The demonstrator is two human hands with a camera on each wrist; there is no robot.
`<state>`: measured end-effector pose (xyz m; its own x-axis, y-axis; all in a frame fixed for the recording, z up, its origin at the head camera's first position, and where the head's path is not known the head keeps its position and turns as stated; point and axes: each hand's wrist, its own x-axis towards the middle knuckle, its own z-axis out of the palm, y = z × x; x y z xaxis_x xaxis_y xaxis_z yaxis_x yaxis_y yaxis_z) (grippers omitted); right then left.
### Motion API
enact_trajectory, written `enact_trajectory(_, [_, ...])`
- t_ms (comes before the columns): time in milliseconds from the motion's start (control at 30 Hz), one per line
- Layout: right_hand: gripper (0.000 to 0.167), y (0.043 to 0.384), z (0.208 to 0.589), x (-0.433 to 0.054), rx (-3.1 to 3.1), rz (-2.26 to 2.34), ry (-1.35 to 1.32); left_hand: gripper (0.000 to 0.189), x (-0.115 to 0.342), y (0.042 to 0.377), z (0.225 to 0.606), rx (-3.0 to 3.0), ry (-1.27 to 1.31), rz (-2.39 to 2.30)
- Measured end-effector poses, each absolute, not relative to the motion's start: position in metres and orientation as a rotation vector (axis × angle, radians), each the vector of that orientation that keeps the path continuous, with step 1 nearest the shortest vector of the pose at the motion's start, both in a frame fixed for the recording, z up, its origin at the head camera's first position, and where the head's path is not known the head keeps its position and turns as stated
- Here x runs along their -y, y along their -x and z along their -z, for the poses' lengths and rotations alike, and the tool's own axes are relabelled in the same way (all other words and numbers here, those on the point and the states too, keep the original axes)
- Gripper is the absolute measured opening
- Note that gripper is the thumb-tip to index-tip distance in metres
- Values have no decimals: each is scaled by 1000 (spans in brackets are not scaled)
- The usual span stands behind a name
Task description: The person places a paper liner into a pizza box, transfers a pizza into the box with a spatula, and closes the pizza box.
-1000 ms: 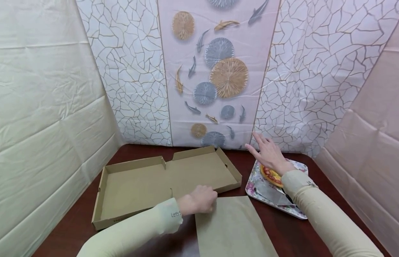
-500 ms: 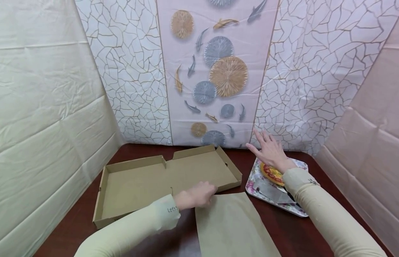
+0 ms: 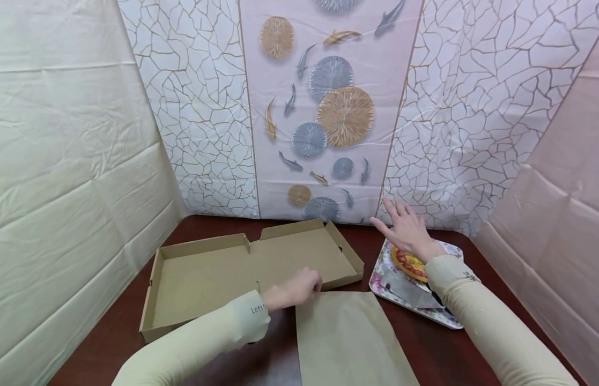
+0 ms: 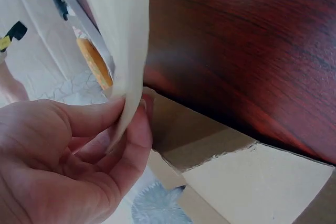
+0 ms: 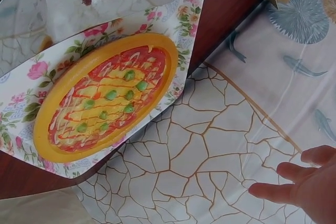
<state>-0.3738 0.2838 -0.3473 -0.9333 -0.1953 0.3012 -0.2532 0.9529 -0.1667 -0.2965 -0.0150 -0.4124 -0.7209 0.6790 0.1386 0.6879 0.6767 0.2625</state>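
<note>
My left hand (image 3: 296, 289) pinches the far left corner of a flat sheet of brown paper (image 3: 352, 343) by the box's front edge. In the left wrist view, the thumb and fingers clasp the raised paper edge (image 4: 121, 35). Over on the right, my right hand (image 3: 407, 230) is held in the air above the flowered tray (image 3: 378, 276), fingers spread and holding nothing. On that tray lie a small round pizza (image 5: 113, 103) with red and yellow topping and green dots, and a wide metal blade (image 3: 407, 292) with a black handle. My right wrist partly covers them.
An unfolded cardboard box (image 3: 202, 284) with low walls lies across the left and middle of the dark red wooden table (image 3: 439, 348). Patterned cloth (image 3: 207, 134) hangs behind the table, and pale cloth walls stand at both sides.
My left hand has shifted slightly up and left along the paper's far edge, the paper still in its fingers. My right hand has barely moved.
</note>
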Motion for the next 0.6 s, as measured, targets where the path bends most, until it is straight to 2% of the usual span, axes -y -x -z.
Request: enact_trajectory(600, [79,372,346,-282,2827,-309,-328,18,24,312,402,2853,1190,726])
